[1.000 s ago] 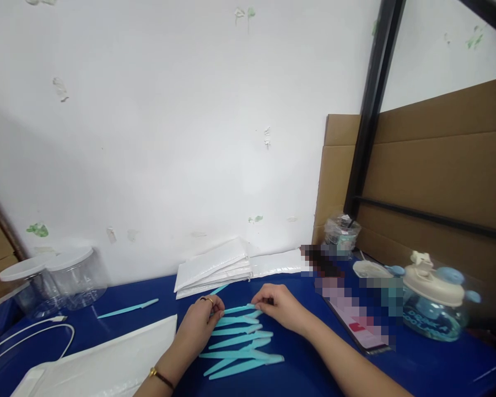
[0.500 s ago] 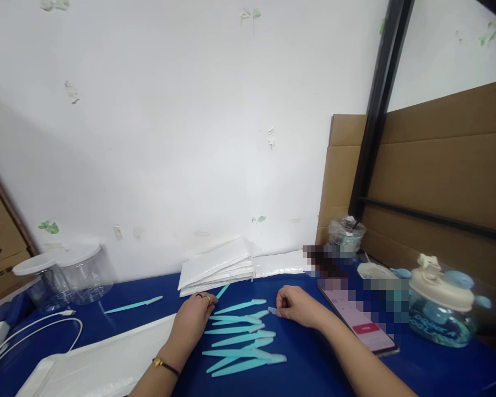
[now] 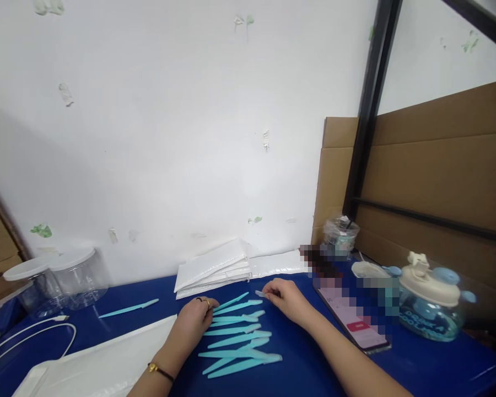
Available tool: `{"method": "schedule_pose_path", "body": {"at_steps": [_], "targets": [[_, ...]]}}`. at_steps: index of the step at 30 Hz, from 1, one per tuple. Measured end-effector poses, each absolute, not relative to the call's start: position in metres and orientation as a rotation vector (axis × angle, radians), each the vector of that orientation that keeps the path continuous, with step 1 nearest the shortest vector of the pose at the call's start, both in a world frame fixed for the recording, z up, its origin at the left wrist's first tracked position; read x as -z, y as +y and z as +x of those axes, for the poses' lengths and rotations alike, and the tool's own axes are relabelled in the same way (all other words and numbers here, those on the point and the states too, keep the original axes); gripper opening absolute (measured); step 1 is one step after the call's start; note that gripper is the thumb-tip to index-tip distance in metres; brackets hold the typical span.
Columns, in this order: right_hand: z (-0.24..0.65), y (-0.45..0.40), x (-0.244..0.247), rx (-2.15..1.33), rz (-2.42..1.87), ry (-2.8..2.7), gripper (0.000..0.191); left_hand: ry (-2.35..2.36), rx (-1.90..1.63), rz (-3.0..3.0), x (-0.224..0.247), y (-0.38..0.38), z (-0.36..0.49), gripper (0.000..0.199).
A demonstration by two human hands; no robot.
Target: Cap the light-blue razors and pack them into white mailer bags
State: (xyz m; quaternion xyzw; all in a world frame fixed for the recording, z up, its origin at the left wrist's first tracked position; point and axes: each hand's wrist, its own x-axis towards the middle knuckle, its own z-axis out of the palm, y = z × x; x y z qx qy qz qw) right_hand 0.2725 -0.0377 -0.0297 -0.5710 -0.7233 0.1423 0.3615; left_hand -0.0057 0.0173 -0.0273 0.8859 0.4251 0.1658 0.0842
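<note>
My left hand [image 3: 195, 320] is closed around the handle end of a turquoise eyebrow razor [image 3: 236, 299], whose other end points up and to the right. My right hand [image 3: 288, 300] pinches a small translucent cap [image 3: 259, 293], held a little to the right of that razor's tip and apart from it. Below and between the hands lies a fanned column of several turquoise eyebrow razors [image 3: 231, 332], their pale ends toward the right. One more razor [image 3: 129, 308] rests by itself to the left, away from both hands.
A white padded mailer [image 3: 95, 361] lies under my left forearm. More white mailers [image 3: 213, 267] are stacked against the wall. Clear jars [image 3: 80, 278] and a white cable [image 3: 72, 336] are at left. A phone [image 3: 367, 333] and a drink bottle [image 3: 432, 309] stand to the right.
The razor in my left hand has swung from a steep slant to a flatter one pointing right. My right hand has moved up and left with the cap. The view has shifted slightly.
</note>
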Motion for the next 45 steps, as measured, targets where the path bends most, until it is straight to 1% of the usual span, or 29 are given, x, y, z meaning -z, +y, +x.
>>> {"method": "schedule_pose_path", "body": {"at_steps": [4, 8, 12, 16, 20, 28, 33, 37, 41, 42, 43, 44, 45], "targets": [[0.267, -0.037, 0.029, -0.402, -1.428, -1.818, 0.011, 1.232, -0.7, 2.403, 0.025, 0.015, -0.002, 0.022], [0.267, -0.042, 0.021, -0.539, -1.329, -1.669, 0.013, 1.169, -0.762, 2.172, 0.019, 0.008, 0.001, 0.029], [0.269, -0.047, 0.016, -0.72, -1.159, -1.487, 0.019, 1.164, -0.766, 2.144, 0.013, 0.0, 0.002, 0.03], [0.268, -0.05, 0.016, -0.693, -1.053, -1.486, 0.014, 1.161, -0.802, 2.175, 0.012, -0.002, 0.003, 0.028], [0.263, -0.051, 0.017, -0.666, -1.058, -1.506, 0.01, 1.155, -0.831, 2.214, 0.011, -0.003, 0.005, 0.027], [0.256, -0.051, 0.016, -0.752, -1.08, -1.521, 0.013, 1.092, -0.828, 2.309, 0.01, -0.005, 0.006, 0.028], [0.247, -0.055, 0.013, -0.727, -1.117, -1.601, 0.011, 1.073, -0.809, 2.319, 0.01, -0.009, 0.01, 0.028], [0.247, -0.054, 0.016, -0.731, -1.147, -1.639, 0.01, 1.071, -0.758, 2.331, 0.012, -0.013, 0.014, 0.031], [0.256, -0.047, 0.024, -0.687, -1.266, -1.734, 0.011, 1.133, -0.641, 2.438, 0.015, -0.014, 0.011, 0.032], [0.259, -0.046, 0.026, -0.671, -1.297, -1.772, 0.011, 1.143, -0.588, 2.474, 0.016, -0.014, 0.009, 0.034], [0.261, -0.046, 0.026, -0.65, -1.32, -1.813, 0.012, 1.141, -0.512, 2.503, 0.017, -0.014, 0.007, 0.045], [0.263, -0.046, 0.026, -0.628, -1.329, -1.858, 0.015, 1.123, -0.416, 2.523, 0.018, -0.015, 0.005, 0.063], [0.264, -0.048, 0.025, -0.613, -1.329, -1.907, 0.023, 1.096, -0.309, 2.537, 0.019, -0.015, 0.004, 0.082]]}}
